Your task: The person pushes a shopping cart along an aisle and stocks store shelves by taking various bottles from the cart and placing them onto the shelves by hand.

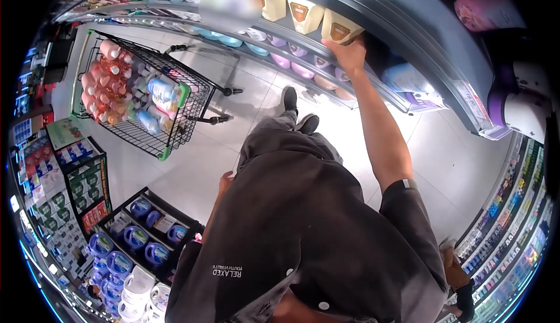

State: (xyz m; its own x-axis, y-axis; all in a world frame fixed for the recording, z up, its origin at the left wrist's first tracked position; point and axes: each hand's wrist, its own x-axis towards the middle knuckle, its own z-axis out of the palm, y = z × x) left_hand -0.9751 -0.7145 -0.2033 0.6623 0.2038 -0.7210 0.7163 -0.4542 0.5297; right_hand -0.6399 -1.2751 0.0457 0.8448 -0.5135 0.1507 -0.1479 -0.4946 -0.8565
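Cream bottles with brown labels stand in a row on the upper shelf (402, 49). At the row's right end, my right hand (348, 55) is closed around the lower part of one cream bottle (340, 30), thumb at its left side and the other fingers partly hidden. Just left of it is another cream bottle (303, 14), not touched by the hand. My left hand (226, 182) hangs low beside the dark shirt, mostly hidden behind it; what its fingers do is not clear.
A black wire shopping cart (181, 110) on the left holds many pink, orange and clear bottles. Below it stands a black display rack (146, 197) with blue-purple containers. Purple and blue bottles line the lower shelves. Stocked shelves curve along the right edge, near a partly visible person (465, 299).
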